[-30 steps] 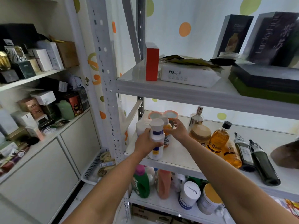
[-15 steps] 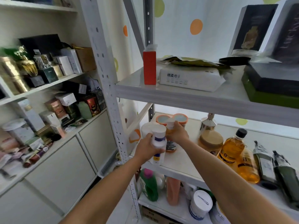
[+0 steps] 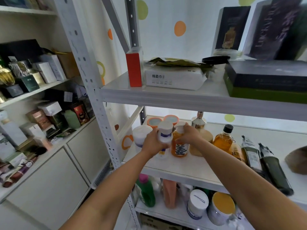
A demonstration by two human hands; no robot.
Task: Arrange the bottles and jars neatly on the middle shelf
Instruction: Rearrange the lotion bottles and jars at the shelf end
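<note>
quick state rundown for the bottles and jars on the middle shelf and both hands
left hand: gripping white bottle
white bottle: upright, capped, held
right hand: gripping orange bottle
orange bottle: upright, held
whisky bottle: upright, capped
two dark bottles: lying down
orange-rimmed jars: upright at the back
white jar: upright, lidded

Left hand (image 3: 152, 142) gripping white bottle (image 3: 164, 135), right hand (image 3: 187, 135) gripping orange bottle (image 3: 180, 146)

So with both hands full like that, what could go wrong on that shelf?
The left hand and right hand grip a white bottle and an orange bottle close among crowded jars; a nudge could topple neighbours. The dark bottles lying near the middle shelf edge might roll off.
</note>
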